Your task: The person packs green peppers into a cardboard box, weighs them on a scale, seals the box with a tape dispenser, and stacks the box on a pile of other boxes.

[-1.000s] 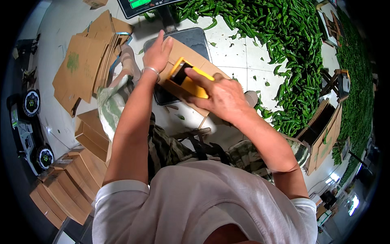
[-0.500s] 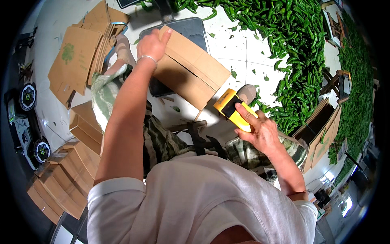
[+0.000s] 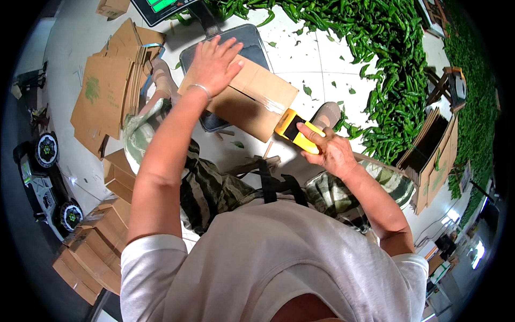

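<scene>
A cardboard box lies tilted across the black scale platform, its long seam facing up. My left hand rests on the box's far left end, fingers spread over the flaps. In my right hand is a yellow tape dispenser with a dark middle. Its head presses against the near right end of the box. A short strip of clear tape shines on the seam beside the dispenser.
Flattened cardboard boxes lean at the left, with more cartons below. Many green peppers cover the floor to the right, near more folded cardboard. The scale's display glows green at the top left. A toy-like wheeled vehicle stands far left.
My left hand has gone from gripping the box's far edge to lying flat on its top. The dispenser has come left against the box end, and shiny tape now shows on the seam.
</scene>
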{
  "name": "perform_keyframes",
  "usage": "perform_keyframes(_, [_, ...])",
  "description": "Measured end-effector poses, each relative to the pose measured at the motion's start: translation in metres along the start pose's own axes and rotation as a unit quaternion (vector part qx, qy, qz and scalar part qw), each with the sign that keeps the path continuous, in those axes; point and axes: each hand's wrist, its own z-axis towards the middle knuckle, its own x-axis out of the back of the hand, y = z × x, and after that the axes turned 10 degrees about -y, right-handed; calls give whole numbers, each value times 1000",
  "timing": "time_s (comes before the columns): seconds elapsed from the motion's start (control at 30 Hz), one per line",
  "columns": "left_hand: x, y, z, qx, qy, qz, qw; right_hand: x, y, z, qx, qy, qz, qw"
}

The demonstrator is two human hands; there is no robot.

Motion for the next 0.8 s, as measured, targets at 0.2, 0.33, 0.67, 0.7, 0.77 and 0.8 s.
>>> perform_keyframes(0.2, [-1, 30, 2, -12, -21, -114, 993, -11, 6, 5, -22, 4, 5, 1000])
perform_keyframes(0.33, [-2, 15, 8, -8, -28, -109, 994, -12, -3, 16, -9, 26, 7, 1000])
perform_keyframes(0.67, [15, 19, -7, -38, -1, -66, 997, -10, -14, 46, 34, 72, -29, 996])
perform_keyframes(0.7, [15, 16, -5, -37, -2, -68, 997, -11, -13, 48, 33, 71, -30, 997])
perform_keyframes(0.77, [11, 14, -4, -58, 16, -113, 992, -16, -10, 47, 45, 82, -32, 995])
perform_keyframes(0.8, [9, 15, -2, -58, 13, -118, 991, -16, -9, 44, 42, 77, -31, 996])
